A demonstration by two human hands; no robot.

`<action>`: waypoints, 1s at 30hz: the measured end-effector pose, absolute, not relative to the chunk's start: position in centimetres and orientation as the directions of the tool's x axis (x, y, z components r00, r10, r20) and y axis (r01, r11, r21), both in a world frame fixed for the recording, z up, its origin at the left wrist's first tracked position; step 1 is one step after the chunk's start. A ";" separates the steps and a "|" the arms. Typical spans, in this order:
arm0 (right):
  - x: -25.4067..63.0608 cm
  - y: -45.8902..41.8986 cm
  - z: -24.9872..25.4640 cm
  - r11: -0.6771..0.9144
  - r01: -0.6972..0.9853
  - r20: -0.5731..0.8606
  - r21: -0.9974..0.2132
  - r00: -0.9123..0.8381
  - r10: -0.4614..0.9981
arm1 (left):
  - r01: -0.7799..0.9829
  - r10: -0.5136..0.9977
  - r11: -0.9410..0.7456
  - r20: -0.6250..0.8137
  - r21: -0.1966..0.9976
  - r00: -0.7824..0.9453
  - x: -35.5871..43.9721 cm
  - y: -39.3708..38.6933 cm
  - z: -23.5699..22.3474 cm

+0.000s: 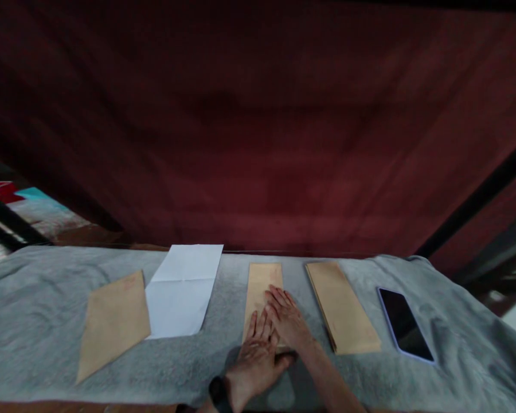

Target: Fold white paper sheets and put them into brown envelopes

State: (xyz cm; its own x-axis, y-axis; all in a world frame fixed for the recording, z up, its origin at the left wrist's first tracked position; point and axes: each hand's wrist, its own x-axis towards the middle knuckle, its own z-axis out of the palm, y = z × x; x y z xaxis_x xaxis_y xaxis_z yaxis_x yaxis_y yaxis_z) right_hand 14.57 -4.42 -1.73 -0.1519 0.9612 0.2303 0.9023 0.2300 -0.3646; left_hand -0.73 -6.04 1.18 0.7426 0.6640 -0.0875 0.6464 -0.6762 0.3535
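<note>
A brown paper envelope (264,275) lies lengthwise in front of me on the grey cloth. Both my hands rest flat on its lower half. My left hand (258,353), with a dark band at the wrist, has its fingers stretched out over the paper. My right hand (287,318) lies just beside and partly over the left fingertips, its own fingers extended and pressed to the envelope. To the right sits a stack of brown envelopes (344,310). On the left are a creased white sheet of paper (183,292) and a single brown envelope (116,318), set at an angle.
A grey cloth (189,367) covers the surface. A phone with a light purple case (406,324) lies at the right. Behind the far edge hangs a dark red curtain (258,143). Dark bars (477,198) stand at both sides.
</note>
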 end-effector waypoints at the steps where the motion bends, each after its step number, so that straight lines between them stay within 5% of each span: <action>1: 14.7 -4.5 -1.8 0.232 0.907 0.223 -0.350 -0.160 0.961 | 0.638 0.661 -0.662 -0.094 0.394 0.744 -0.6 -6.2 1.4; 8: 15.6 -3.1 -1.9 0.193 0.946 0.168 -0.259 -0.153 0.974 | 0.631 0.686 -0.558 -0.127 0.539 0.716 -0.1 -6.5 1.2; 18: 14.8 4.7 -0.2 0.340 0.932 0.076 -0.123 -0.333 0.940 | 0.660 0.760 -0.512 -0.068 0.550 0.646 2.1 -6.6 -3.9; 25: 14.7 5.2 -0.7 0.329 0.938 0.112 -0.112 -0.317 0.942 | 0.569 0.626 -0.571 -0.135 0.592 0.768 0.1 -5.9 -0.7; 30: 15.0 3.0 -0.7 0.323 0.926 0.007 -0.194 -0.328 0.945 | 0.421 0.509 -0.653 -0.047 0.629 0.860 -2.3 -4.6 1.9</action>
State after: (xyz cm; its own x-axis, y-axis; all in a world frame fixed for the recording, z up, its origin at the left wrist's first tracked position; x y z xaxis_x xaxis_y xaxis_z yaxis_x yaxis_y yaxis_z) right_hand 15.00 3.03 -0.73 -0.3278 0.9447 0.0068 0.9264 0.3229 -0.1938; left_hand -2.31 -4.57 1.87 0.8596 0.5088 -0.0471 0.4210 -0.6531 0.6295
